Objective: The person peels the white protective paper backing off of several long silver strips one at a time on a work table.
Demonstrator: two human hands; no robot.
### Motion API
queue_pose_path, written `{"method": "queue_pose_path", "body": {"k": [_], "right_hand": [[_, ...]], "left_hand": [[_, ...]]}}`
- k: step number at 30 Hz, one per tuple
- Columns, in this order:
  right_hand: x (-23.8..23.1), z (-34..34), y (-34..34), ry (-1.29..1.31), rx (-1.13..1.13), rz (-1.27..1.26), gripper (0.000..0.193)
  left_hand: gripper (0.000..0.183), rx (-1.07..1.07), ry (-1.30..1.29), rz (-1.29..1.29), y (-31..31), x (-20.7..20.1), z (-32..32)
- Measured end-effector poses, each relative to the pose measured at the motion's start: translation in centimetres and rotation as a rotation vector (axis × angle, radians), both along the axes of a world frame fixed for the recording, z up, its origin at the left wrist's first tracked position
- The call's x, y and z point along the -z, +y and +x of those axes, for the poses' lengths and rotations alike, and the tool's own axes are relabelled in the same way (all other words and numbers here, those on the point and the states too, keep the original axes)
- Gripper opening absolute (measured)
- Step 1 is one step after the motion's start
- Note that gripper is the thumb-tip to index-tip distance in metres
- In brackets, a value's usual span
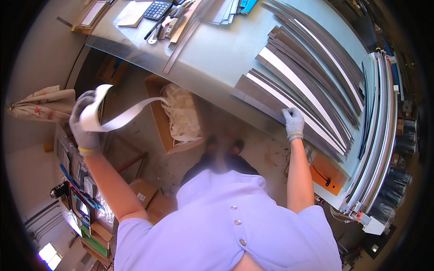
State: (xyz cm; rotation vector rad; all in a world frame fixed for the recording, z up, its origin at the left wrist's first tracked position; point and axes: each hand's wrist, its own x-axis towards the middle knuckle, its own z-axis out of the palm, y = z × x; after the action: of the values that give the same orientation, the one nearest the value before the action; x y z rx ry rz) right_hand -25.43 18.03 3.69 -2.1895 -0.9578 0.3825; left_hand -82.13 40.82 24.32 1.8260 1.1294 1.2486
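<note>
My left hand (85,119), in a grey knit glove with a yellow cuff, is raised at the left, closed on a long white strip (122,119). The strip curls in a loop by the fingers, and its other end trails to a cardboard box (156,101) of tangled white strips (181,113) on the floor. At the table's near edge, my right hand (294,122), gloved alike, has its fingers closed at the edge of a flat dark grey strip (260,97). Its fingertips are partly hidden. Beyond it lie several more dark strips (312,63) and white strips (289,74) in rows.
The table (230,58) has a pale top. Toward its far left lie a calculator (157,10), a wooden ruler (185,20) and a metal bar (181,49). A long-railed machine (379,135) stands along the right. A cluttered rack (88,198) is at the lower left.
</note>
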Motion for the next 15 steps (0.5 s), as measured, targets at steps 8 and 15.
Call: {"method": "queue_pose_path", "body": {"k": [8,15], "right_hand": [[0.9,2.9,-6.0,-0.138,0.148,-0.066,0.024],[2.7,6.1,-9.0,-0.202,0.211,-0.308,0.036]], "left_hand": [[0.043,0.010,1.003,-0.036,0.3,22.2,3.3],[0.067,0.271,0.820,0.216,-8.1,18.7,30.2]]}}
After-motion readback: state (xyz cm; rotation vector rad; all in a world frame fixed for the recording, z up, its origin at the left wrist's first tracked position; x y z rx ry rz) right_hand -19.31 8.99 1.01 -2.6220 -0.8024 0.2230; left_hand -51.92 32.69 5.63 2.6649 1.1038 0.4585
